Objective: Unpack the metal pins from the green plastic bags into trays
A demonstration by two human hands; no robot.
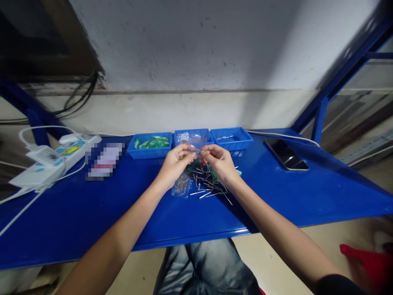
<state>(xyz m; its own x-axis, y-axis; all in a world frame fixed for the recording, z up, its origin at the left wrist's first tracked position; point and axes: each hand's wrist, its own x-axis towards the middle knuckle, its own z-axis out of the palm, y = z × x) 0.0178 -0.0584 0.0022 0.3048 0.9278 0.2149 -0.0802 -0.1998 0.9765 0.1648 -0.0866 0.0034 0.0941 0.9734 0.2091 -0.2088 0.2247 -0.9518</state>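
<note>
My left hand (176, 162) and my right hand (219, 160) meet over the table, thumbs and fingers pinched together. Between them is a small clear plastic bag (198, 142), its lower edge at my fingertips; any contents are too blurred to make out. Below my hands lies a loose pile of metal blind rivets (204, 189), partly covered by my right hand and wrist. Beside the pile, near my left wrist, rests a clear bag with small brass-coloured pieces (181, 185). Green packets (215, 176) show among the rivets.
Behind my hands stand three blue bins: one with green packets (152, 142), a middle bin (192, 131) with clear bags, and one with a few rivets (235, 143). A phone (285, 154) lies right. A white power strip (46, 166) with cables and a pixelated item (105, 162) are left.
</note>
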